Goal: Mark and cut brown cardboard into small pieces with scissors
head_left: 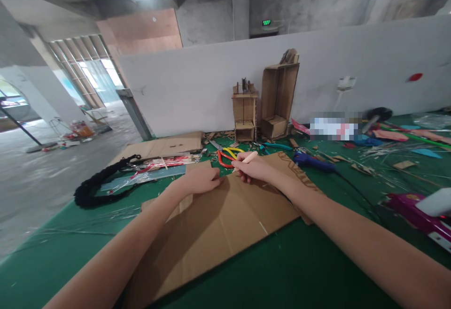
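Observation:
A large brown sheet of cardboard (pixel 218 224) lies flat on the green table. My left hand (pixel 200 180) presses near its far edge with curled fingers, over a smaller cardboard strip (pixel 198 167) that shows on both sides of the hand. In my right hand (pixel 255 167) is a pale pink pen (pixel 250 158), slanted, its lower end at the sheet's far edge close to my left fingertips. Just beyond my hands are scissors (pixel 221 158) with red handles and a tool with yellow handles (pixel 234 151).
Two cardboard constructions (pixel 244 114) (pixel 280 97) stand against the white partition (pixel 197 88). A blue glue gun (pixel 313 161) with a cord lies right of the sheet. Black braided yarn (pixel 91 196) and packaged sticks (pixel 165 162) lie left; a magenta device (pixel 416 212) is at far right.

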A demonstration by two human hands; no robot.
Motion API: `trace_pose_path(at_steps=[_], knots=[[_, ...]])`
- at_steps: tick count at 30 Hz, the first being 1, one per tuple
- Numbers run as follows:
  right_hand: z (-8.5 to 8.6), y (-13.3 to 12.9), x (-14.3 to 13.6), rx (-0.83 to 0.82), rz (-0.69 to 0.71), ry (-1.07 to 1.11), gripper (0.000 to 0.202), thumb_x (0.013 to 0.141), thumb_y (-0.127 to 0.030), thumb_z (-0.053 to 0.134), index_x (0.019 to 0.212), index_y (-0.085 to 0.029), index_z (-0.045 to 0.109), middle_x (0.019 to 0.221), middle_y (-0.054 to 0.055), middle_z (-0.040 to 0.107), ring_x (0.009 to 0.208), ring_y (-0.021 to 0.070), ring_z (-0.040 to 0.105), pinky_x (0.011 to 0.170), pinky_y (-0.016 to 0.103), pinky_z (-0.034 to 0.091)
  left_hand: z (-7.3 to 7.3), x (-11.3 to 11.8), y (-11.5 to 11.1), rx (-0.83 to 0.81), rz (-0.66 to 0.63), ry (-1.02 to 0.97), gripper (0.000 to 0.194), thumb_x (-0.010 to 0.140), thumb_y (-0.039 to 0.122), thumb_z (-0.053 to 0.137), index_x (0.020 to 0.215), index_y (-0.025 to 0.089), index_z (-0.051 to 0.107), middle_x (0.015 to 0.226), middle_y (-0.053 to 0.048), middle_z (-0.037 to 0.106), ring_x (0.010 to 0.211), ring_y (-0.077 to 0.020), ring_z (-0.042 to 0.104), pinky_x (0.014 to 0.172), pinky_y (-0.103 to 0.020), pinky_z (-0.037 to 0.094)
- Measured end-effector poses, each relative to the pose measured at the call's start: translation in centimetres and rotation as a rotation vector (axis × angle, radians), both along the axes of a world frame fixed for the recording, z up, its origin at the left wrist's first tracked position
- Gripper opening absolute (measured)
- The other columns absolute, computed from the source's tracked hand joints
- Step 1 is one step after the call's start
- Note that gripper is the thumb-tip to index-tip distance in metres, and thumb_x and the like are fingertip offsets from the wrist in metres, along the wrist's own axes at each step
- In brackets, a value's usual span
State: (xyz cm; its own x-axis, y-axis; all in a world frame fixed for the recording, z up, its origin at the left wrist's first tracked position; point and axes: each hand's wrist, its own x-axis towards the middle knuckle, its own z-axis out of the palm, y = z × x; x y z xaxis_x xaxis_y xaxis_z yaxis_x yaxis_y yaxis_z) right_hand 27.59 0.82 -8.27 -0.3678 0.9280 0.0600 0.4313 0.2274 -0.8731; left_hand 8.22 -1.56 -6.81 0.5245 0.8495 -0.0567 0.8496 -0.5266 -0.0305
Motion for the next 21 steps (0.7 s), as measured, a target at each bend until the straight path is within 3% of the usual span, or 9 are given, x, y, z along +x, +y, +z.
trace_pose_path(at_steps=[13, 21], knots=[[-0.8, 0.4, -0.2, 0.098, -0.028, -0.069, 0.019, 0.075, -0.025, 0.054, 0.058, -0.019, 0.047, 0.043, -0.005, 0.055, 0.034, 0.0076, 0.052, 0.030, 0.013, 0.033, -0.1, 0.2, -0.5, -0.023, 0.000, -0.014, 0.035, 0.086, 0.036, 0.030, 0.081, 0.017, 0.060, 0.076, -0.010, 0.065, 0.067, -0.0219, 0.059, 0.058, -0.030, 0.040], [-1.1, 0.6, -0.1, 0.058, -0.013, -0.044, 0.017, 0.071, -0.019, 0.053, 0.056, -0.020, 0.044, 0.039, -0.006, 0.052, 0.031, 0.0078, 0.049, 0.030, 0.015, 0.033, -0.4, 0.1, -0.4, -0.015, 0.009, -0.008, 0.037, 0.086, 0.039, 0.030, 0.083, 0.017, 0.060, 0.078, -0.011, 0.066, 0.067, -0.0233, 0.060, 0.058, -0.032, 0.041]])
